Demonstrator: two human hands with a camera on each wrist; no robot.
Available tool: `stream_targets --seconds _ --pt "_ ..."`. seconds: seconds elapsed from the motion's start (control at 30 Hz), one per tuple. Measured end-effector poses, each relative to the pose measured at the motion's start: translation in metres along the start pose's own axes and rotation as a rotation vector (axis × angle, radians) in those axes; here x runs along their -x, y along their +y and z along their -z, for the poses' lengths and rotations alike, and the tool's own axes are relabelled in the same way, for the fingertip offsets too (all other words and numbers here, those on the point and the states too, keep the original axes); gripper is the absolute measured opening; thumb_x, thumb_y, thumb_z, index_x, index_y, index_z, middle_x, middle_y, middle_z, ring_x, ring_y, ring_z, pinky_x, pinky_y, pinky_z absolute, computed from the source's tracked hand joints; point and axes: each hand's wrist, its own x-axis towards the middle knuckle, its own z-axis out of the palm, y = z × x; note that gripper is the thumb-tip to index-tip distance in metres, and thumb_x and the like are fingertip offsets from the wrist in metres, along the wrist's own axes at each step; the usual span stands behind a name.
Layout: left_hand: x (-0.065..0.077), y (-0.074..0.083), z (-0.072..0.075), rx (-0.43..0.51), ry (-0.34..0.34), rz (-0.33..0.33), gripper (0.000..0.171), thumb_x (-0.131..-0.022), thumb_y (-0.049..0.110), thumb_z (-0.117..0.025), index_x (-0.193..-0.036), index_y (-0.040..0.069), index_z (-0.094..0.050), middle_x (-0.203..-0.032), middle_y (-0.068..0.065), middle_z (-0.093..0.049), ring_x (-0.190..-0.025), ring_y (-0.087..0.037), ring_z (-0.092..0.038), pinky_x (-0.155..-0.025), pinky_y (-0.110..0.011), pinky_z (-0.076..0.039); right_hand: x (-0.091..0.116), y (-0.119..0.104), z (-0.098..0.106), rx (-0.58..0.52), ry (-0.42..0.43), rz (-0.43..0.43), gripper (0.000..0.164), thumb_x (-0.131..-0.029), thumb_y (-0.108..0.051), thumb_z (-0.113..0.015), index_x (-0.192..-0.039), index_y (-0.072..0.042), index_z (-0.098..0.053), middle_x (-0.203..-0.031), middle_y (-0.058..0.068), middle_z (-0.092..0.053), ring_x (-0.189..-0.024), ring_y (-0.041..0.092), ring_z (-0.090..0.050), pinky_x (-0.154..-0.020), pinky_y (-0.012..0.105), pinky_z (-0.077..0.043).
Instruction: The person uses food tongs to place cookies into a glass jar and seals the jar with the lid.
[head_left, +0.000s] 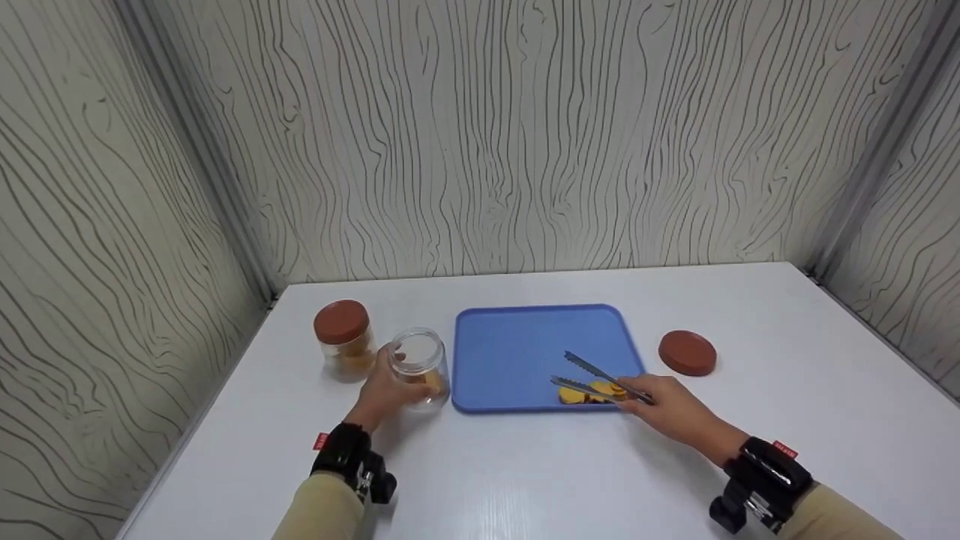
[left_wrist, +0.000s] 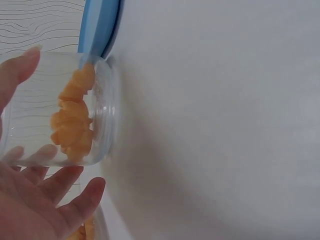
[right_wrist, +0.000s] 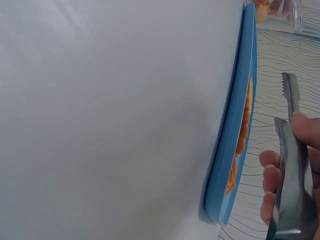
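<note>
My left hand [head_left: 388, 388] holds an open clear jar [head_left: 420, 358] beside the tray's left edge, thumb on one side and fingers on the other. In the left wrist view, orange pieces [left_wrist: 74, 117] lie at the bottom of that jar. My right hand [head_left: 667, 407] grips metal tongs [right_wrist: 295, 175] with serrated tips. The tongs' arms stand apart with nothing between the tips. They hang over the front right of the blue tray [head_left: 525, 345], above yellow-orange slices [head_left: 572, 395] lying there. My right fingers partly hide these slices in the head view.
A second jar [head_left: 350, 352] with a red-brown lid and orange contents stands left of my left hand. A loose red-brown lid [head_left: 688, 352] lies right of the tray on the white table [head_left: 480, 465]. Wood-patterned walls [head_left: 510, 135] enclose the back and sides.
</note>
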Motion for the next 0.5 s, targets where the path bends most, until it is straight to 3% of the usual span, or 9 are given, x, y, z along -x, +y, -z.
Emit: stream_targets --seconds 0.2,0.4,0.5 --pt "-0.0022 -0.0010 0.0005 -0.010 -0.004 0.014 0.103 -0.068 0.017 -0.088 -0.147 -0.002 -0.024 -0.140 -0.025 -0.044 -0.130 -0.038 -0.041 -0.109 -0.052 -0.030 0.0013 0.0013 -0.0001 0.004 -0.033 -0.028 0.045 -0.093 -0.014 -0.065 -0.129 0.011 -0.055 -0.114 0.020 -0.065 -0.100 0.029 -0.059 -0.073 0.034 -0.047" --pt "-0.0048 -0.0047 0.0000 0.006 0.002 0.001 0.104 -0.066 0.016 -0.089 -0.146 -0.003 -0.026 -0.140 -0.025 -0.045 -0.129 -0.039 -0.042 -0.109 -0.052 -0.030 0.0009 0.0024 -0.0024 0.034 -0.042 -0.012 0.040 -0.091 -0.011 -0.066 -0.124 0.010 -0.060 -0.120 0.027 -0.061 -0.111 0.042 -0.057 -0.087 0.051 -0.049" --pt "-0.0055 -0.0065 0.0000 -0.003 0.000 -0.005 0.104 -0.066 0.017 -0.090 -0.146 -0.003 -0.026 -0.140 -0.025 -0.045 -0.129 -0.039 -0.042 -0.109 -0.052 -0.030 0.0016 0.0023 -0.0030 0.034 -0.054 -0.019 0.039 -0.092 -0.011 -0.065 -0.125 0.009 -0.060 -0.121 0.027 -0.061 -0.112 0.043 -0.056 -0.089 0.054 -0.048"
